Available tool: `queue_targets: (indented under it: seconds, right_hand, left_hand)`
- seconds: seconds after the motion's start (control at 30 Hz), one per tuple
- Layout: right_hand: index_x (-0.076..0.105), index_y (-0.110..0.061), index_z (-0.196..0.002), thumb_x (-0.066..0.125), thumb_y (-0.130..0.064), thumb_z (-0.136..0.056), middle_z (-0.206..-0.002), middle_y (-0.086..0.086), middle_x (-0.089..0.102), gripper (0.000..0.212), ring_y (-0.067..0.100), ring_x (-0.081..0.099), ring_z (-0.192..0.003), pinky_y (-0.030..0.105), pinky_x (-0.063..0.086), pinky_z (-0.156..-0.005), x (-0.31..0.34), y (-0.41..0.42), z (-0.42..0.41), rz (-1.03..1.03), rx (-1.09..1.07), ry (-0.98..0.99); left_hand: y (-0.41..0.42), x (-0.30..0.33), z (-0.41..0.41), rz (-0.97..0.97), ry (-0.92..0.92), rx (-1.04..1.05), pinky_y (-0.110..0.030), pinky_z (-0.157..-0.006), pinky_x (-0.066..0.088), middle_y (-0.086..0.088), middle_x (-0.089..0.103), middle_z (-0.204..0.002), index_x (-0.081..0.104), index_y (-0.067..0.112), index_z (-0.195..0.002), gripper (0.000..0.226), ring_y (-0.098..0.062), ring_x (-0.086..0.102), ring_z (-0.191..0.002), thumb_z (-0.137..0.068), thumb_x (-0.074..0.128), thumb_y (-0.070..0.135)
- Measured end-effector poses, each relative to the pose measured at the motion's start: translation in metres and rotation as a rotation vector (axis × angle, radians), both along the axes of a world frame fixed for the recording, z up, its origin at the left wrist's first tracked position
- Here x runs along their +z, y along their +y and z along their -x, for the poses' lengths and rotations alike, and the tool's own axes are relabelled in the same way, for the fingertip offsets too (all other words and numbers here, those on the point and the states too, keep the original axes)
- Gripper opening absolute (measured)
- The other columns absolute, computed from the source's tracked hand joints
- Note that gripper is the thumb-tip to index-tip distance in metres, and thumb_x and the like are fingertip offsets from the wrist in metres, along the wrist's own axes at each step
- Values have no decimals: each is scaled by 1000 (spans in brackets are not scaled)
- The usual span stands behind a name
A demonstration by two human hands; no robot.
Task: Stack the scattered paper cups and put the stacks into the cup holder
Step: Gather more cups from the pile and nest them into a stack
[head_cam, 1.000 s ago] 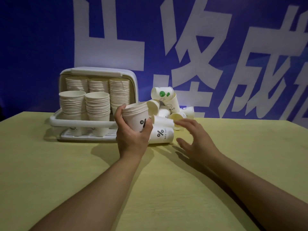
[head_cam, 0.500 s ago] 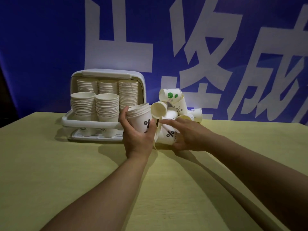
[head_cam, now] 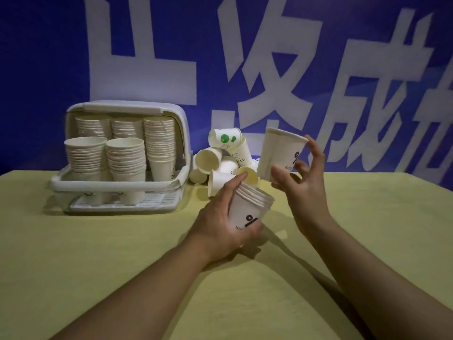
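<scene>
My left hand [head_cam: 218, 224] grips a short stack of white paper cups [head_cam: 247, 209] with a black percent mark, held upright above the table. Up and to the right of it, my right hand [head_cam: 301, 182] holds a single white cup [head_cam: 277, 153] of the same print, mouth up and slightly tilted. Behind both hands lies a pile of loose cups [head_cam: 220, 160], some on their sides, one with green dots. At the left stands the white cup holder [head_cam: 117, 185], lid raised, with several tall stacks inside.
The yellow-green table [head_cam: 122, 266] stretches toward me. A blue banner with large white characters [head_cam: 269, 57] covers the wall behind. The holder's front rail and drip tray face me at the left.
My right hand has lifted a single cup out of the pile and raised it to the right. My left hand has lowered its stack and drawn it toward me.
</scene>
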State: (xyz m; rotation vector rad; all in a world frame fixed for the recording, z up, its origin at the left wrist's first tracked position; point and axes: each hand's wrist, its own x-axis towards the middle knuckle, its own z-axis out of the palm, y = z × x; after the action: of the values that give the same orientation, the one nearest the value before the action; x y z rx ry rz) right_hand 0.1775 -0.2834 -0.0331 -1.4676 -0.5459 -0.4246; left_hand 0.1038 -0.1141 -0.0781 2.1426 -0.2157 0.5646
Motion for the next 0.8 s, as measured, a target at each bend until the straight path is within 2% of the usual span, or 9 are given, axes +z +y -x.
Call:
queue_targets:
  seconds: [0.07, 0.13, 0.2, 0.27, 0.33, 0.4, 0.53, 0.63, 0.8]
  right_hand:
    - [30, -53, -134, 75, -31, -84, -119, -10, 52, 71, 9, 63, -100, 28, 59, -75, -8, 6, 4, 76, 102, 13]
    - [42, -46, -133, 67, -43, -88, -124, -9, 56, 51, 10, 63, -106, 34, 59, -82, -18, 13, 4, 151, 169, 42]
    - [55, -46, -129, 53, -52, -94, -130, -17, 57, 36, 7, 58, -116, 33, 56, -88, -24, 19, 3, 218, 172, 62]
    - [61, -46, -126, 47, -48, -99, -131, -23, 56, 30, 4, 53, -122, 34, 52, -94, -26, 20, 1, 262, 164, 52]
    - [61, -42, -129, 48, -40, -101, -135, -20, 53, 31, 5, 50, -124, 36, 48, -100, -29, 19, -1, 326, 158, 29]
    - [57, -41, -133, 53, -36, -99, -138, -17, 50, 34, 7, 48, -126, 34, 48, -100, -33, 19, -5, 415, 123, -18]
    - [46, -41, -141, 69, -28, -91, -143, -13, 46, 57, 12, 42, -129, 39, 44, -105, -31, 30, -32, 751, -70, -209]
    - [39, -41, -145, 73, -31, -88, -150, -8, 43, 68, 19, 40, -135, 47, 39, -110, -21, 43, -60, 1092, -143, -333]
    - [32, -43, -147, 74, -45, -83, -150, -7, 43, 77, 23, 45, -134, 54, 41, -108, -15, 72, -90, 1381, -70, -467]
  left_hand:
    - [-3, 0, 0, -9, -9, 20, -44, -93, 54, 11, 50, -142, 4, 76, -136, 101, -16, 60, -111, -75, 81, 51]
    - [-4, 0, 0, 17, -44, 77, -45, -91, 55, 7, 47, -147, -5, 77, -133, 107, -17, 60, -111, -77, 81, 47]
    - [2, -1, -1, 110, -110, 144, -47, -92, 55, 5, 41, -152, -6, 75, -134, 110, -20, 59, -115, -79, 82, 40]
    - [9, -2, -1, 120, -149, 180, -39, -92, 53, 13, 42, -149, -3, 75, -135, 111, -15, 58, -116, -78, 83, 36]
    - [14, -2, -1, 104, -143, 201, -35, -87, 54, 19, 45, -139, 4, 78, -132, 105, -12, 59, -110, -77, 83, 37]
    - [17, -2, -5, 146, -154, 259, -34, -79, 57, 14, 50, -131, 16, 68, -136, 96, -12, 62, -100, -76, 84, 37]
    - [27, -1, -17, 372, -237, 436, -31, -71, 56, 3, 55, -128, 24, 53, -138, 89, -19, 63, -97, -75, 85, 34]
    - [35, -2, -21, 501, -294, 507, -35, -79, 56, 1, 61, -124, 26, 54, -133, 86, -22, 66, -98, -74, 85, 32]
    - [39, -4, -25, 528, -301, 526, -24, -69, 54, 1, 58, -127, 22, 53, -135, 87, -18, 66, -96, -76, 83, 35]
